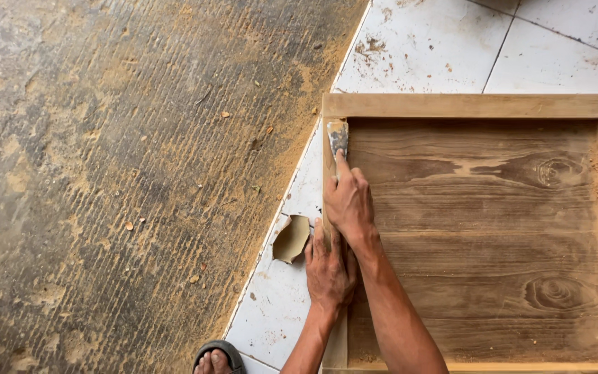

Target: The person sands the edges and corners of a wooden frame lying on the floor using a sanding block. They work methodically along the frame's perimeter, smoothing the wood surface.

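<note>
Right hand (pixel 347 201) grip closed on scraper (pixel 338 137); left hand (pixel 328 266) grip holds sandpaper (pixel 291 239), on frame (pixel 475 105).

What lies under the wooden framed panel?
The wooden framed panel rests on white floor tiles, which show beyond its top and left edges, dusted with sawdust. Whatever is directly beneath the panel is covered and cannot be seen.

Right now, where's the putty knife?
In the head view, the putty knife lies in the wooden panel's upper-left inner corner, pressed under the right hand.
</note>
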